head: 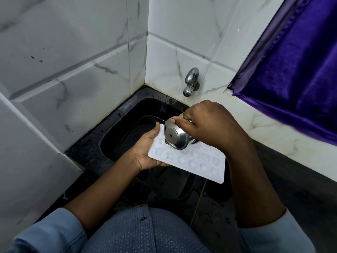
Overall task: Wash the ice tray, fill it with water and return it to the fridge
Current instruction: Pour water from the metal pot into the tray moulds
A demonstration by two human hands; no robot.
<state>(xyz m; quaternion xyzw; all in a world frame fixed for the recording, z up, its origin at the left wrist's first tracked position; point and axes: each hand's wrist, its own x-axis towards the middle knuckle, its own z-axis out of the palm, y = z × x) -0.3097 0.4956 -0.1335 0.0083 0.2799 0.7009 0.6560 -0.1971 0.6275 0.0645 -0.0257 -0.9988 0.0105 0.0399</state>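
You were standing in a small home kitchen wash corner. Two walls of white marble-look tiles [73,52] met in a corner above a black speckled stone counter [85,152] with a dark sink [125,130] sunk into it. A chrome tap [191,82] stuck out of the right-hand wall over the sink, and a purple curtain [300,70] hung to your right.
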